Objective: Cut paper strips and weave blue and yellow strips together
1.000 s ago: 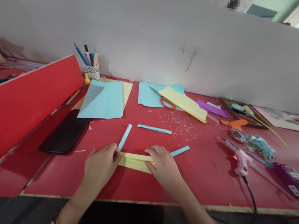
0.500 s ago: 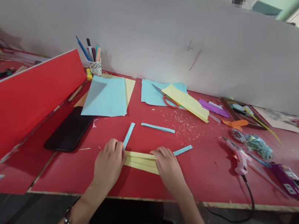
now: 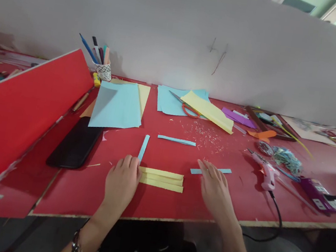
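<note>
A folded yellow paper strip (image 3: 164,180) with lengthwise creases lies flat on the red table. My left hand (image 3: 122,182) has its fingers curled down on the strip's left end, which is hidden beneath them. Just above that hand a short blue paper strip (image 3: 143,149) points away from me. My right hand (image 3: 214,187) rests over another blue paper strip (image 3: 225,170) to the right, fingers stretched out and covering its middle; no grip on it shows. A third blue strip (image 3: 176,140) lies crosswise farther back.
Scissors (image 3: 190,111) sit among blue and yellow sheets at the back. A black phone (image 3: 75,143) and a red board (image 3: 27,117) are on the left, with a pen cup (image 3: 103,70) behind. To the right lie a pink glue gun (image 3: 265,172) with its cord and a purple box (image 3: 315,194).
My right hand has let go of the yellow strip's right end and moved right, onto the blue strip, which has shifted right and turned. My left hand stays on the yellow strip.
</note>
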Demonstrator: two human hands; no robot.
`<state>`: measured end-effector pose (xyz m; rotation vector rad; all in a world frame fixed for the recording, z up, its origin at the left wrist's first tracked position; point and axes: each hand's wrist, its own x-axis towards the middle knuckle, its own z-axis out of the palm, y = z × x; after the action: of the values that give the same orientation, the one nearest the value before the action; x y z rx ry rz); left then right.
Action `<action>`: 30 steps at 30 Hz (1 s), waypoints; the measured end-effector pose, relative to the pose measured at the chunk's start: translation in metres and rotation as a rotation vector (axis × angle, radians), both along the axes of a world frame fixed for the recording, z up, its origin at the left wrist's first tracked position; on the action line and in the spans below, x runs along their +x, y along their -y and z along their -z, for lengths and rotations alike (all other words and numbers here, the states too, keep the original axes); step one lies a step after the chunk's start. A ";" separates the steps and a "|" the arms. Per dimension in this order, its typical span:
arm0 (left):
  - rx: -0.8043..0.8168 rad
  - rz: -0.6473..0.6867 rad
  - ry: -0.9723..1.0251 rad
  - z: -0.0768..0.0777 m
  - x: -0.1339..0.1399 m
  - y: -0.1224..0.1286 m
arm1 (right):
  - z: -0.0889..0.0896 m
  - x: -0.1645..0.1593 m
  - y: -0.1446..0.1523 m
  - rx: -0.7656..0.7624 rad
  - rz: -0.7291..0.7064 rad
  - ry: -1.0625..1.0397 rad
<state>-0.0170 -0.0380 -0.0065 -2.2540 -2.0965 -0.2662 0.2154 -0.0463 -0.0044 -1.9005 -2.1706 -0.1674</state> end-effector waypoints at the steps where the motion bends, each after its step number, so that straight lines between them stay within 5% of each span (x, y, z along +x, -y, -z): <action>1: 0.003 0.003 0.019 0.000 0.000 0.000 | 0.001 0.005 -0.002 0.007 0.029 -0.013; 10: -0.050 0.122 0.363 -0.003 -0.019 0.005 | -0.005 0.026 -0.011 -0.055 0.065 -0.075; 20: -0.183 0.180 0.582 -0.003 -0.026 0.021 | -0.011 0.024 -0.018 0.074 0.058 -0.103; 30: -0.193 0.400 0.378 0.004 -0.035 0.005 | -0.043 -0.013 -0.016 0.194 -0.087 -0.331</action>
<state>-0.0518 -0.0434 -0.0110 -2.9337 -1.8587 -0.5698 0.2023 -0.0305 0.0388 -1.5974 -1.9349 -0.0406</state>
